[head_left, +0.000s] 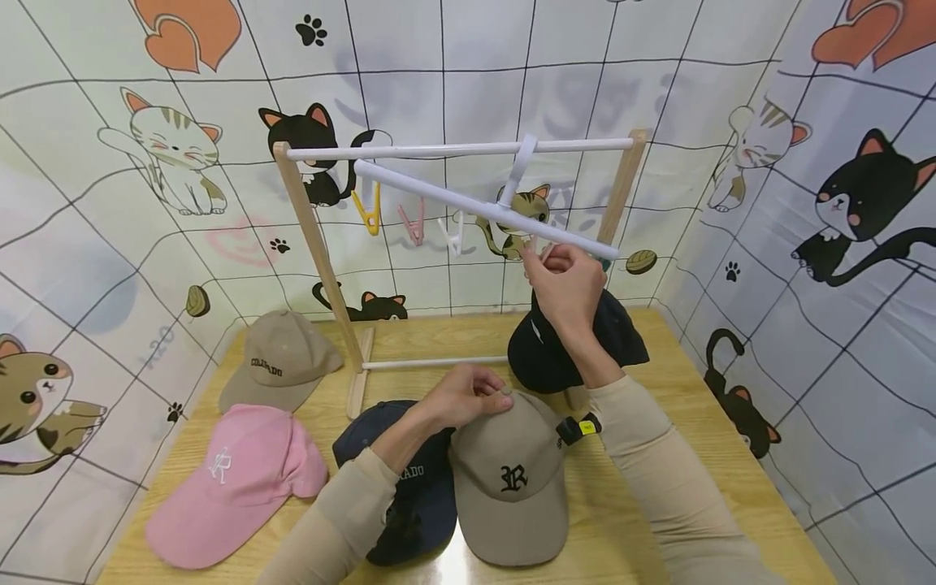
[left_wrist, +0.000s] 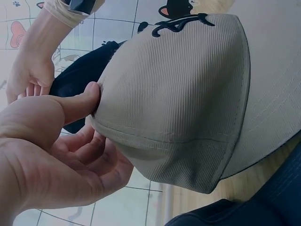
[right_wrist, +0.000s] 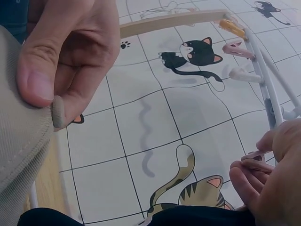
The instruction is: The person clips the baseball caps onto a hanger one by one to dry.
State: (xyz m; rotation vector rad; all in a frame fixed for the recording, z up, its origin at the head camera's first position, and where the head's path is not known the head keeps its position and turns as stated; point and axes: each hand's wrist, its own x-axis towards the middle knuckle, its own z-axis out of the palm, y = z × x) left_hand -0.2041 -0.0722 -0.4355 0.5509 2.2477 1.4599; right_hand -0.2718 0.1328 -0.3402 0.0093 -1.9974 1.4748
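Observation:
My left hand (head_left: 464, 396) pinches the crown top of a beige cap (head_left: 512, 463) with a dark letter on its front, between thumb and fingers. The cap's brim hangs toward me. My right hand (head_left: 569, 288) is raised at the right part of a white hanger bar (head_left: 439, 192), where it pinches a pale pink clip (right_wrist: 256, 157). Yellow (head_left: 368, 210), pink (head_left: 413, 223) and white (head_left: 453, 234) clips hang along the same bar, to the left. A black cap (head_left: 541, 353) sits below and behind my right hand, partly covered by it.
The hanger hangs by a hook (head_left: 519, 166) from a rack (head_left: 314, 244) with wooden legs and a white top rod. A navy cap (head_left: 420, 504) lies under my left forearm. A pink cap (head_left: 234, 479) and another beige cap (head_left: 278, 357) lie on the wooden table (head_left: 702, 487) at left.

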